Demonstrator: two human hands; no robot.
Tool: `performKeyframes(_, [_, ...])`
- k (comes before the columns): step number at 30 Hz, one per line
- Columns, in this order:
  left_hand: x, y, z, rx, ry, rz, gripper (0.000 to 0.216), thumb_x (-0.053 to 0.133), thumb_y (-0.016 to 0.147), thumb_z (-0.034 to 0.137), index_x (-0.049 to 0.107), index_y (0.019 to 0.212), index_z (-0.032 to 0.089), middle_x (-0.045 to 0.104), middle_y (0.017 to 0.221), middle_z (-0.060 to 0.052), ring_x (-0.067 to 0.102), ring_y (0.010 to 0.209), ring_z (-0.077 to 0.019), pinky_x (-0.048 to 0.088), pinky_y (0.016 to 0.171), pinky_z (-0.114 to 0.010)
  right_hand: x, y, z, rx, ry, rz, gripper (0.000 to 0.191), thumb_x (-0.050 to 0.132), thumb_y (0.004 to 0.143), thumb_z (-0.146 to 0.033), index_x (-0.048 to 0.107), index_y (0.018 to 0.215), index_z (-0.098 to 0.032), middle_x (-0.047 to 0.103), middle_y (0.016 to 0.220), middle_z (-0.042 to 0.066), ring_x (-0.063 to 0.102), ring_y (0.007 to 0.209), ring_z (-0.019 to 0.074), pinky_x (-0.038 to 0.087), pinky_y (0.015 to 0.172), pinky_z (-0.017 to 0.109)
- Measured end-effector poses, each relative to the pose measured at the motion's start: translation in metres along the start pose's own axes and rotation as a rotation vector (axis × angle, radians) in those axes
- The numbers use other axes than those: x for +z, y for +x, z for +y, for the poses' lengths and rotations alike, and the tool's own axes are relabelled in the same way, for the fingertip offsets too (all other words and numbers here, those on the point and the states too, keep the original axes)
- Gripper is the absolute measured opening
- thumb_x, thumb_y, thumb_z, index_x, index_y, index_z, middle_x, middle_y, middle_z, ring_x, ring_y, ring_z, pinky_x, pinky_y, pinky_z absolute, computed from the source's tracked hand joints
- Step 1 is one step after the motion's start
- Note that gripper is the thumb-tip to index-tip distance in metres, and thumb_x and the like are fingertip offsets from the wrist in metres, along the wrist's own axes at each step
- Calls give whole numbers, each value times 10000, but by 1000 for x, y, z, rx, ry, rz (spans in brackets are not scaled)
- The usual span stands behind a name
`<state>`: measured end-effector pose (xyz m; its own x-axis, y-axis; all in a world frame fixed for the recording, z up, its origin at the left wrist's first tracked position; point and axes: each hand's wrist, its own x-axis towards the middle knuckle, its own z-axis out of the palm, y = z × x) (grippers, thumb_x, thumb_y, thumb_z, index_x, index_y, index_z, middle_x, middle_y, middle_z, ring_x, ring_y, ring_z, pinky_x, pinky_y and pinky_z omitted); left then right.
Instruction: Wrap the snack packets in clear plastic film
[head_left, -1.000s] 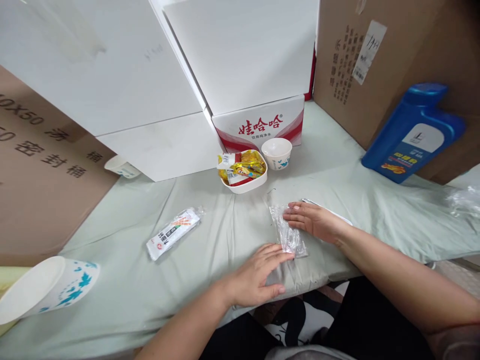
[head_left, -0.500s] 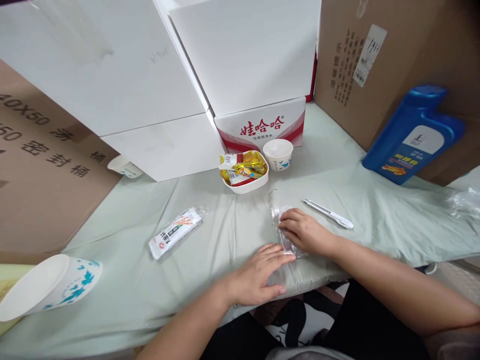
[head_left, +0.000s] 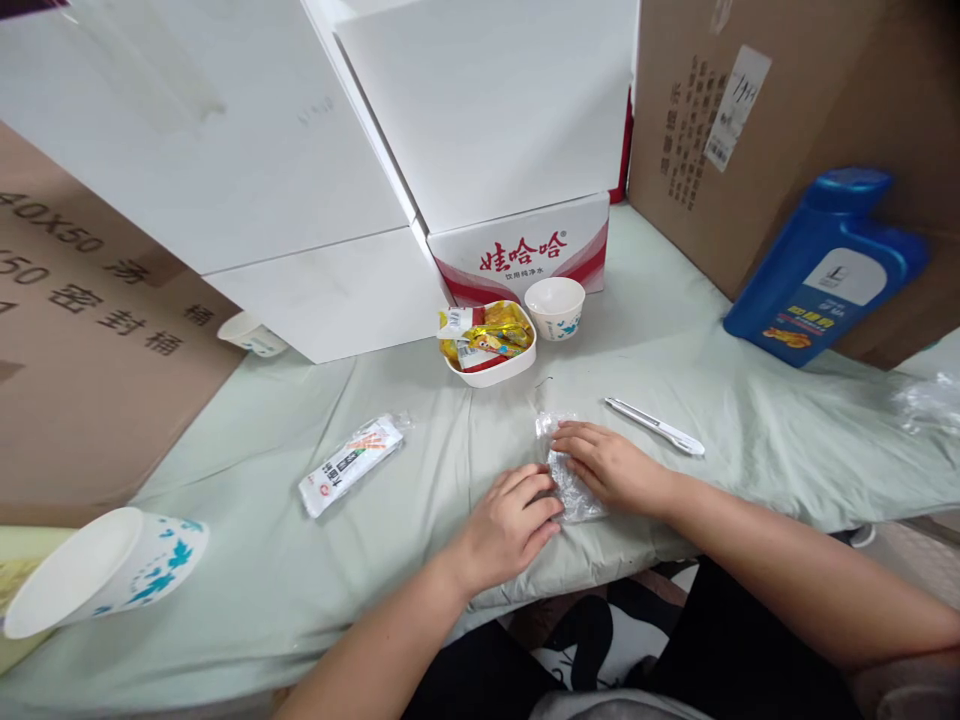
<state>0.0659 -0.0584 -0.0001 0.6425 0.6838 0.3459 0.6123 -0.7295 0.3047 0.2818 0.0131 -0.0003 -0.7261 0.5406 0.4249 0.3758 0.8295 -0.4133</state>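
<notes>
Both hands press a clear plastic bag (head_left: 566, 480) flat on the green-covered tabletop (head_left: 712, 380): left hand (head_left: 510, 525) curled at its near-left edge, right hand (head_left: 611, 465) spread over its right side, probably to hold the slippery film steady. At 1 o'clock lies a white pen (head_left: 654, 426). At 11 o'clock a white dish (head_left: 491, 345) holds snack packets, an empty small bowl (head_left: 555, 305) just beside it.

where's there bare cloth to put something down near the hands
Bare cloth lies between the sachet and the left hand, and right of the pen toward the blue jug. It is crowded around the snack dish and small bowl, and where both hands meet on the clear wrapper.
</notes>
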Motion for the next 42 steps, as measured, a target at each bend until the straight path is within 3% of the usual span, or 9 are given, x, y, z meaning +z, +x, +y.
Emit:
performKeyframes(3, [2, 1, 0, -12, -25, 58, 146, 516, 899, 139, 648, 942, 184, 627, 1008, -79, 579, 1051, -219, 544, 891, -385, -11, 0, -7, -17, 29, 46, 242, 497, 950, -334, 620, 1073, -165, 645, 1039, 119, 570, 1015, 245, 488, 885, 428])
performKeyframes(7, [1, -2, 1, -88, -91, 107, 122, 493, 915, 144, 613, 907, 165, 595, 1011, -85, 597, 934, -177, 560, 811, -324, -13, -1, -16, -95, -57, -197, 418, 624, 831, -544, 630, 972, -151, 619, 938, 109, 535, 880, 241, 449, 771, 386])
performKeyframes(12, [-3, -2, -1, -88, -103, 125, 113, 523, 924, 244, 591, 914, 153, 595, 1036, -108, 583, 992, -216, 545, 853, -379, -2, -2, -22, -89, -239, -325, 114, 550, 891, -247, 614, 912, -155, 626, 930, 95, 532, 893, 231, 405, 755, 351])
performKeyframes(16, [-5, 0, -6, -83, -32, 38, 265, 441, 935, 148, 573, 1164, 155, 587, 1276, -125, 492, 1243, -263, 459, 1029, -479, -9, -7, -32, -153, -239, -376, 157, 461, 917, -127, 617, 924, -149, 657, 890, 88, 563, 847, 215, 406, 765, 348])
performKeyframes(20, [0, -2, -10, -53, -54, -82, 366, 430, 868, 45, 602, 1159, 185, 636, 1259, -75, 490, 1283, -247, 471, 1032, -464, -30, -9, -42, -126, -66, -440, 198, 460, 917, -112, 613, 1031, -164, 687, 859, 61, 614, 793, 186, 414, 713, 297])
performKeyframes(24, [2, -2, -9, 11, -90, -108, 429, 427, 833, 29, 582, 1205, 176, 636, 1264, -83, 457, 1326, -245, 474, 1046, -452, -37, -4, -32, 120, 43, -319, 206, 456, 951, -194, 600, 1097, -180, 717, 868, 50, 657, 729, 161, 402, 626, 253])
performKeyframes(28, [-2, 0, -7, -18, -109, -109, 453, 426, 836, 27, 546, 1243, 186, 628, 1263, -82, 466, 1310, -245, 478, 1046, -450, -18, 4, -11, 340, -95, -169, 201, 490, 954, -278, 589, 1099, -180, 730, 895, 65, 680, 756, 186, 414, 635, 264])
performKeyframes(38, [2, -3, -3, -107, -104, 66, 409, 457, 863, 81, 470, 1262, 173, 574, 1252, -129, 516, 1218, -241, 471, 1023, -448, 7, 9, -12, 366, -298, -257, 175, 464, 967, -226, 590, 1069, -161, 651, 997, 87, 646, 861, 194, 412, 660, 273])
performKeyframes(42, [1, 0, 0, -19, 9, -48, 310, 481, 871, 106, 593, 1144, 202, 596, 1260, -97, 473, 1270, -275, 449, 1017, -477, 6, 8, -7, 385, -323, -225, 183, 471, 958, -245, 598, 1052, -152, 617, 983, 100, 613, 830, 207, 427, 667, 294])
